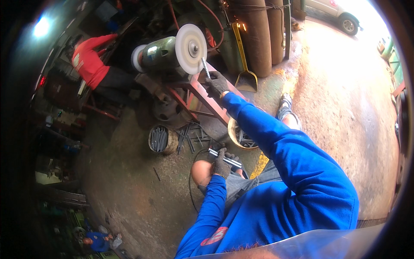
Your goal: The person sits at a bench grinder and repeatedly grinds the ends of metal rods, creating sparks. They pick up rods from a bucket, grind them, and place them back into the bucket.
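Right gloved hand (pixel 217 84) clamped a thin metal rod (pixel 205 67) against the white round buffing wheel (pixel 191 48), left gloved hand (pixel 221 163) gripped several short shiny metal rods (pixel 224 157).

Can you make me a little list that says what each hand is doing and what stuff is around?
Place: workshop with a stained concrete floor
Right hand: gloved, holds a metal rod up to the white buffing wheel
Left hand: gloved, grips a few shiny metal rods above the knee
Machine: green bench grinder on a red stand
Containers: round bucket of dark rods; second bucket partly hidden by the right arm
Loose rods: scattered on the floor between the buckets
Other people: a person in a red top; another in blue
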